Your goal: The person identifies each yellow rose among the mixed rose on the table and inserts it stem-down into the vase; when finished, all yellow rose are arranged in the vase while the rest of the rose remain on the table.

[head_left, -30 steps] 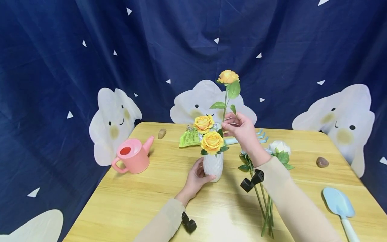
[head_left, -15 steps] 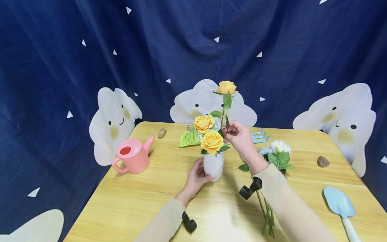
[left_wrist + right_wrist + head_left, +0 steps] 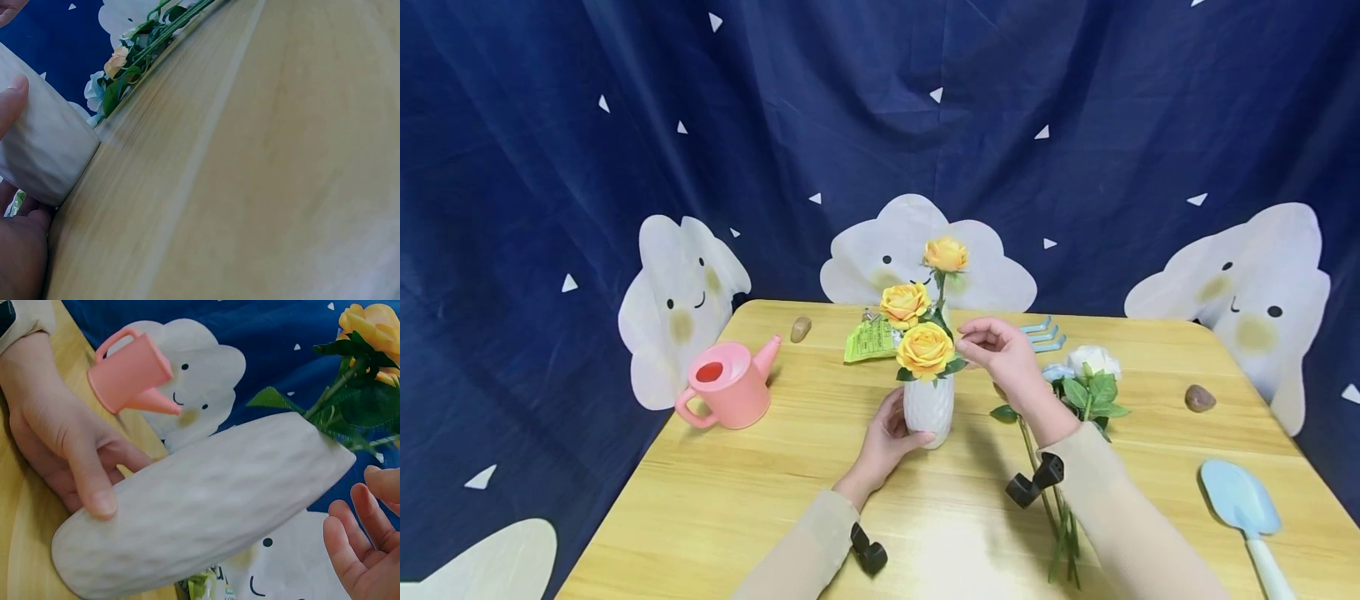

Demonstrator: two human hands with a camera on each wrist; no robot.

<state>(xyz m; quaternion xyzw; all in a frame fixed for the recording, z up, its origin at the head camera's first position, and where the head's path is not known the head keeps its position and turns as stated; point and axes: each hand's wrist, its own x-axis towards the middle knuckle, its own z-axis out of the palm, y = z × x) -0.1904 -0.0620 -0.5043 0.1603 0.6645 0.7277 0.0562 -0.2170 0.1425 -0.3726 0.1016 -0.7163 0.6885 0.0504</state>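
Note:
My left hand (image 3: 882,448) grips the base of a white textured vase (image 3: 929,414) standing on the wooden table; the thumb lies across its near side. Two yellow roses, a front one (image 3: 925,350) and one behind it (image 3: 905,305), bloom at the rim. A third yellow rose (image 3: 946,254) stands taller at the back, its stem going down behind them into the vase. Just right of the blooms is my right hand (image 3: 1003,358). The right wrist view shows that hand's fingers (image 3: 342,542) loosely bent beside the vase mouth, holding nothing.
A pink watering can (image 3: 733,387) stands left. Behind the vase lie a green packet (image 3: 871,342) and a blue hand rake (image 3: 1043,335). Cut flowers with a white bloom (image 3: 1093,362) lie under my right forearm. A blue trowel (image 3: 1242,500) and stones (image 3: 1200,398) are farther right.
The tall yellow rose has gone down into the vase. My right hand has let go of its stem and moved slightly down and right. My left hand stays on the vase.

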